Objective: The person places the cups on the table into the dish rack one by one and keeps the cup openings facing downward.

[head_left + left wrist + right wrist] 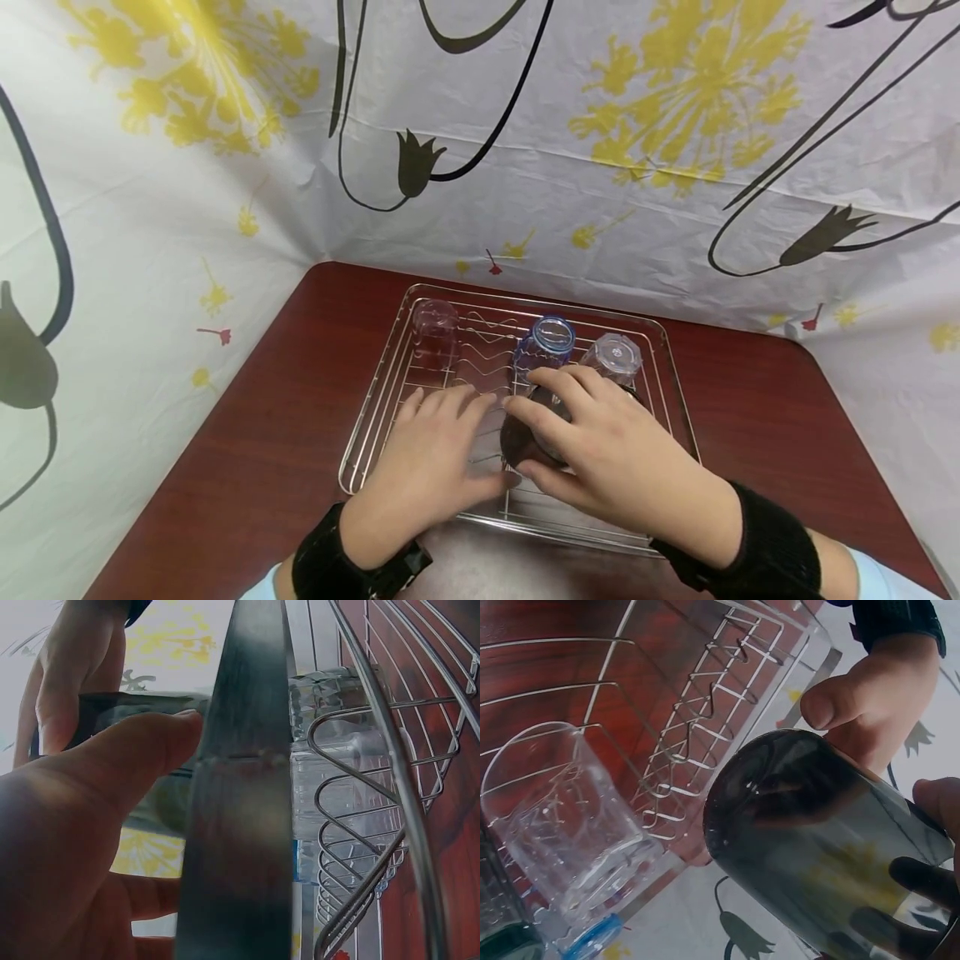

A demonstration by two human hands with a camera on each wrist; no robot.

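Note:
A dark tinted drinking glass (pixel 517 442) is held over the wire dish rack by my right hand (pixel 607 450). In the right wrist view, the fingers and thumb curve around the glass (pixel 802 832) from the right edge. My left hand (pixel 427 458) hovers over the rack's left part, just beside the glass, with its fingers spread and loosely bent. Whether it touches the glass I cannot tell. Nothing is gripped in it. In the left wrist view, the left thumb (pixel 150 746) overlaps the glass (pixel 161 791).
The wire dish rack (pixel 510 525) sits on a dark red table (pixel 255 433). At its back stand a clear glass (pixel 435 321), a blue glass (pixel 553 337) and a faceted clear glass (pixel 617 354), bottoms up. A patterned curtain (pixel 510 208) surrounds the table.

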